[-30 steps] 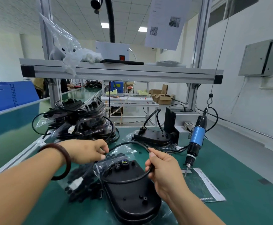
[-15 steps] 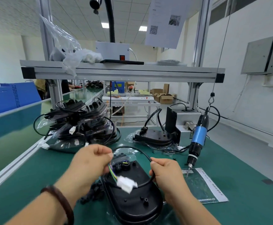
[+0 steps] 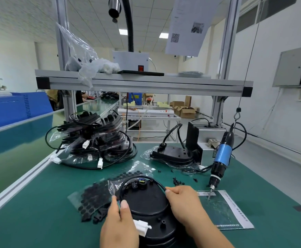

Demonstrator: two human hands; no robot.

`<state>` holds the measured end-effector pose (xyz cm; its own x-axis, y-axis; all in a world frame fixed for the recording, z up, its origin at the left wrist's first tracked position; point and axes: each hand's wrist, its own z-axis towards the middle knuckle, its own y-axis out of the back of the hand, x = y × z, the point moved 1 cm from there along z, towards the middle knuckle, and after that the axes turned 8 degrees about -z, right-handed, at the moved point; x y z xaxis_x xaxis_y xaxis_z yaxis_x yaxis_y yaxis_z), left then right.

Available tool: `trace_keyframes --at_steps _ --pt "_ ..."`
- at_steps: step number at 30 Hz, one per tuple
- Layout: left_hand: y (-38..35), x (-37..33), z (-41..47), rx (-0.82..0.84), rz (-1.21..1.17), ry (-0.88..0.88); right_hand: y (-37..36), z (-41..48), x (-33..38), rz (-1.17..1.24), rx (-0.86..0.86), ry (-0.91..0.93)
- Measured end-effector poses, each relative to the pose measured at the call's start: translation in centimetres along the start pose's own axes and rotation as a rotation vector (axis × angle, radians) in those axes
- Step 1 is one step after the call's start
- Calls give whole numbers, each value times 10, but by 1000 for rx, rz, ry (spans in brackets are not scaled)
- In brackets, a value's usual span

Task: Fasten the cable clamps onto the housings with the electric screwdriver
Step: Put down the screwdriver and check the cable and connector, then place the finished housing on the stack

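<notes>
A black oval housing (image 3: pixel 147 203) lies on the green table right in front of me. Its black cable (image 3: pixel 153 180) loops from the top of the housing round to both hands. My left hand (image 3: pixel 118 224) pinches the cable's coloured wires just above the white connector (image 3: pixel 141 228). My right hand (image 3: pixel 183 203) grips the cable at the housing's right edge. The blue electric screwdriver (image 3: pixel 221 158) hangs on a cord to the right, tip down over a printed sheet (image 3: pixel 233 213). Small black screws (image 3: pixel 178 181) lie loose behind my right hand.
A pile of bagged housings with cables (image 3: pixel 96 140) stands at the back left. Another housing (image 3: pixel 173 154) lies at the back centre, beside a grey box (image 3: pixel 205 136). A clear bag of black round pads (image 3: pixel 92 197) and black clamps (image 3: pixel 97 214) lie left of the housing.
My left hand has drawn the cable end with its white connector out and down toward me, over the housing. My right hand keeps its hold on the cable. The view has tilted down.
</notes>
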<state>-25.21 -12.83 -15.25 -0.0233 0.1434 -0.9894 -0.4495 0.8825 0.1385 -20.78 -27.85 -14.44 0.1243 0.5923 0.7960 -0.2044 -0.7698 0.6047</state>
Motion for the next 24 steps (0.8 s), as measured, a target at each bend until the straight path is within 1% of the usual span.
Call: trace_keyframes --at_steps 4,7,11,13,18,24 --pt "-7 -5 -8 -72 -79 43 -4 -5 3 142 -36 -23" --pt "-6 -13 -6 -55 -97 -4 -4 -1 5 283 -35 -66" --pt "2 -37 3 -9 -165 -65 1 7 25 346 -64 6" --pt "11 -47 8 -13 -198 -76 0 14 42 350 -56 62" --pt "48 -57 37 -123 -237 -94 -30 33 98 352 38 154" --pt "114 -47 77 -316 -304 -102 -107 40 170 356 216 274"
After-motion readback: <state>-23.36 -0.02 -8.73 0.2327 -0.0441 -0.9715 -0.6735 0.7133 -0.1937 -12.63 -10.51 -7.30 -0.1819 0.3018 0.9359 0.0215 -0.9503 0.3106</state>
